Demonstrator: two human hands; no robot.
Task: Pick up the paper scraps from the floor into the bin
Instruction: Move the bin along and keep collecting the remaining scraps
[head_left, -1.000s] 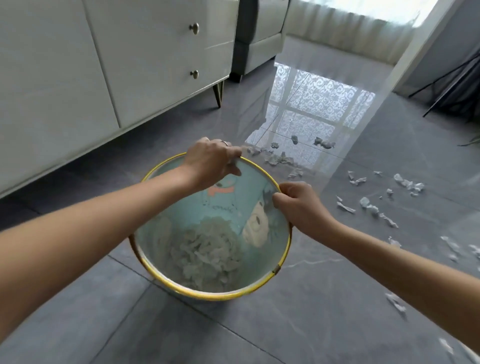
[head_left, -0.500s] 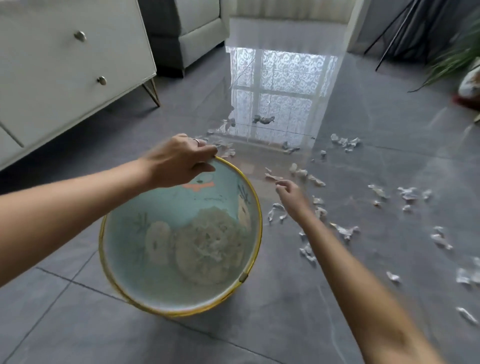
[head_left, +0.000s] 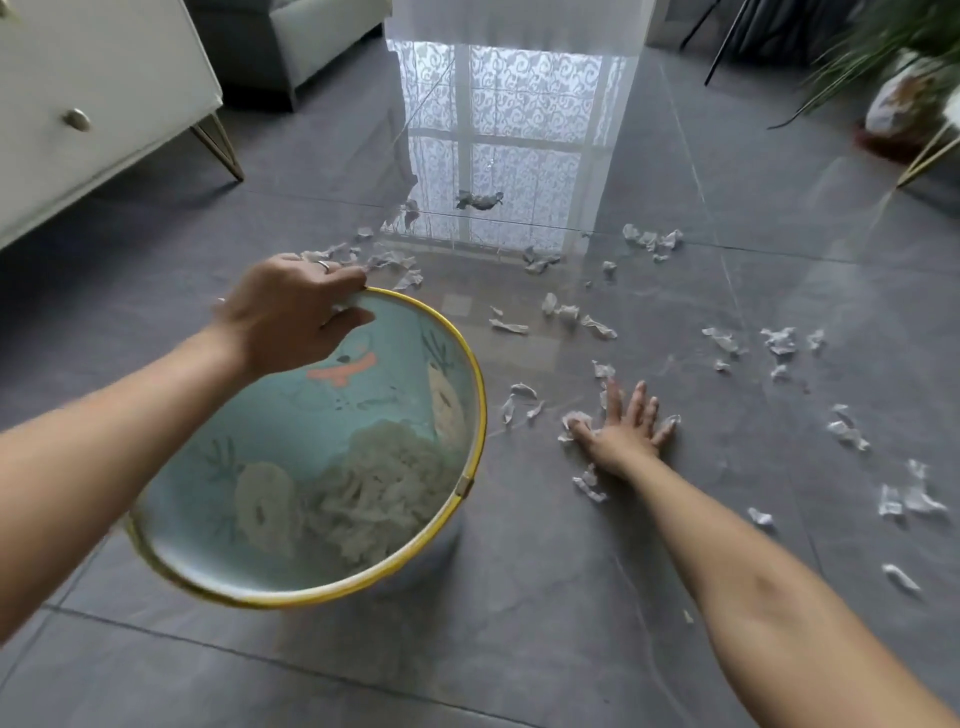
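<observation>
Roughly midway, by the look of it. Gripping the bin (head_left: 480, 415) at its far rim with the left hand (head_left: 291, 312), fingers curled over the yellow edge, thumb inside. Tilted, mouth facing up and toward the wearer; whether resting on the floor (head_left: 519, 597) or lifted off it, cannot tell. Inside, across the bottom: a thick heap (head_left: 379, 483) of paper already gathered, so a fair share done.

Pressing the right hand (head_left: 626, 431) flat to the floor just right of the bin, fingers straight and spread, nothing gripped yet. Touching one piece at the thumb and another at the little finger.

Plenty left, though. Loose scraps (head_left: 727, 340) all over the tiles: a few between bin and right hand, a band farther out along the edge of the window reflection (head_left: 519, 130), more well off to the right, some beside the right forearm. None of these in the bin yet.

Probably several more handfuls to go. Most likely next: raking in the pieces nearest the spread fingers, closing on them, and dropping them over the rim.
</observation>
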